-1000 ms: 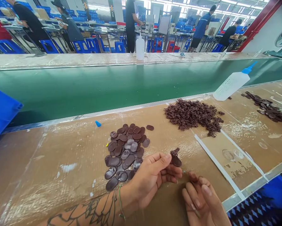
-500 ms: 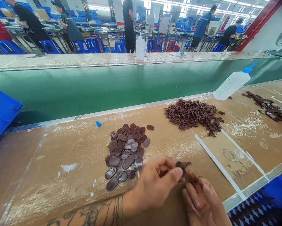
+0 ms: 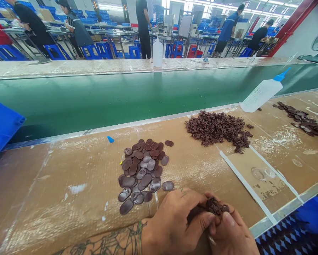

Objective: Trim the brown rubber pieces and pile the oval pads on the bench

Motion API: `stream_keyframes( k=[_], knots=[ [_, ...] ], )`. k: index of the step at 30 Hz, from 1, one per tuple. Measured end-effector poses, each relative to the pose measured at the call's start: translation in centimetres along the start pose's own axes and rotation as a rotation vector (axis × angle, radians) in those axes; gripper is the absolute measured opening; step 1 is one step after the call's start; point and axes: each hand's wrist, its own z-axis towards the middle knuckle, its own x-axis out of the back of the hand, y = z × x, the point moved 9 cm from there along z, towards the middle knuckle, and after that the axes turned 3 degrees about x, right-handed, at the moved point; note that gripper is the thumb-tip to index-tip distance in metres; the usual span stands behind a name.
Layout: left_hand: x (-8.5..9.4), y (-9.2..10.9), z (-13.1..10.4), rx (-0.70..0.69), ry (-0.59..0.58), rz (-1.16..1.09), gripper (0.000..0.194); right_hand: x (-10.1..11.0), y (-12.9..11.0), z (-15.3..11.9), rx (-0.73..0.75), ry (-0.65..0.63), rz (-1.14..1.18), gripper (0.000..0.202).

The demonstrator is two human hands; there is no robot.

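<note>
My left hand (image 3: 179,221) and my right hand (image 3: 236,230) meet low in the picture, thumbs and fingers closed on a small dark brown curly, branched piece (image 3: 216,206) between them. Fingers hide its lower side, so I cannot tell whether a flat oval is under it. Left of my hands lies a loose pile of flat, dark brown oval pieces (image 3: 146,179), some shiny. A single oval piece (image 3: 168,186) lies just beyond my left hand. Farther off to the right sits a heap of similar curly brown pieces (image 3: 217,127).
A white squeeze bottle with a blue nozzle (image 3: 262,95) leans at the back right, near more ovals (image 3: 305,120). Behind the cardboard-covered table (image 3: 76,166) runs a green belt (image 3: 108,95). A blue bin (image 3: 2,127) juts in at left. People work farther back.
My hands have come together around the brown piece, the right one closing onto it. One oval that was hidden by my left hand now shows beside the pile.
</note>
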Motion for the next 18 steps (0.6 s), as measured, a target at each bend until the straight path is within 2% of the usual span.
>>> stream_keyframes(
  k=[7,14,18],
  knots=[
    [0.0,0.0,0.1,-0.019,0.006,0.032,0.016,0.6,0.1,0.2,-0.003,0.066,0.002,0.029],
    [0.3,-0.2,0.0,-0.004,0.025,0.000,0.025,-0.9,-1.4,-1.1,0.152,0.166,-0.015,0.031],
    [0.0,-0.3,0.1,0.023,-0.003,-0.028,0.033,-1.6,-1.7,-1.7,0.168,0.212,-0.031,0.031]
  ],
)
